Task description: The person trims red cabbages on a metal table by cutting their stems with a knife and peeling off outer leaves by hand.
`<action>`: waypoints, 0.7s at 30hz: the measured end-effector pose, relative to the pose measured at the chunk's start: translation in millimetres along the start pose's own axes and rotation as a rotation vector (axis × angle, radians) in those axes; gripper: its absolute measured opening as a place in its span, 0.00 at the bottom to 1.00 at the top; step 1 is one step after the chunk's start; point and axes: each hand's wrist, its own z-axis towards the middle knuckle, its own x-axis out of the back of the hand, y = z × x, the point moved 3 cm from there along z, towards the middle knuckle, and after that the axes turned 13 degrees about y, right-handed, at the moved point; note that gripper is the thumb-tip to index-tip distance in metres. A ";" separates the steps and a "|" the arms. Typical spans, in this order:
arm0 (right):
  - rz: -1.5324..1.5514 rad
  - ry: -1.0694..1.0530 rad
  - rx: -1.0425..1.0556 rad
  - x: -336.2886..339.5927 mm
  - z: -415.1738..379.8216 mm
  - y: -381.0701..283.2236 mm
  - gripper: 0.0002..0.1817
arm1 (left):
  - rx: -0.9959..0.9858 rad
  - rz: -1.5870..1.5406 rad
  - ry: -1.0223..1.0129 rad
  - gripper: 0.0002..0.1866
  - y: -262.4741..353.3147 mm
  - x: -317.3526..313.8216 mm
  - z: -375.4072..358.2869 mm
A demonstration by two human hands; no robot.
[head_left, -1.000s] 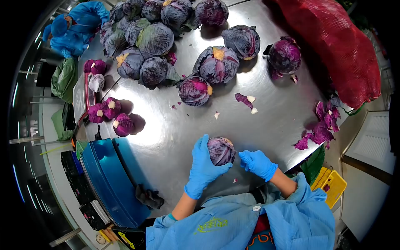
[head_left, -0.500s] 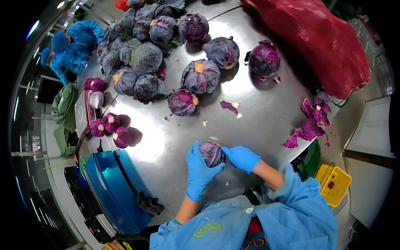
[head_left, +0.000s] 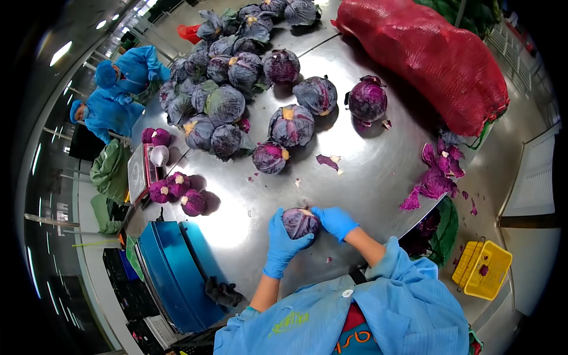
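Note:
A small red cabbage (head_left: 300, 223) sits low over the near part of the metal table, its pale cut stem turned up and to the right. My left hand (head_left: 283, 238), in a blue glove, is wrapped round its left and near side. Against its right side, close to the stem, is my right hand (head_left: 334, 223), also gloved, with the fingers curled closed. What those fingers pinch is hidden. Beyond lie a partly trimmed red cabbage (head_left: 270, 158) and a larger one with a broad stem (head_left: 291, 125). Leaf scraps (head_left: 327, 162) lie on the metal.
Untrimmed cabbages (head_left: 225, 105) are heaped at the far left. Peeled cabbages (head_left: 193, 202) lie near a scale (head_left: 137, 171). A blue bin (head_left: 177, 275) stands at left, a red mesh sack (head_left: 426, 59) at far right. Peeled leaves (head_left: 436, 180) and a yellow basket (head_left: 488, 269) are at right. Two co-workers (head_left: 118, 89) stand far left.
The head view has shifted, so the scene sits lower and the left-side things further right. My right hand has come closer in against the cabbage; my left hand keeps its hold.

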 end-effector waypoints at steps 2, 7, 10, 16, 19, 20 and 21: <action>0.102 0.096 0.057 -5.4 6.6 10.0 0.26 | -0.079 -0.074 -0.014 0.61 1.8 7.2 -6.4; 0.555 -0.050 -0.454 20.5 -13.5 12.2 0.31 | 0.113 -0.299 0.027 0.59 -7.8 17.3 -25.0; 0.659 -0.095 -0.499 29.2 -20.3 -11.4 0.28 | 0.328 -0.481 -0.037 0.56 -13.5 28.5 -31.7; 0.755 -0.166 -0.452 10.9 -25.0 -49.1 0.27 | 0.202 -0.509 -0.177 0.54 -37.8 41.6 -29.2; 0.752 -0.119 -0.390 0.3 -23.2 -49.8 0.25 | 0.122 -0.064 -0.083 0.45 -45.0 93.3 -52.8; 0.724 -0.136 -0.407 -0.5 -21.3 -50.2 0.25 | 0.195 -0.081 -0.026 0.44 -53.6 116.9 -65.5; 0.663 -0.183 -0.476 8.3 -18.7 -53.6 0.24 | 0.255 -0.099 0.028 0.42 -61.0 144.4 -77.9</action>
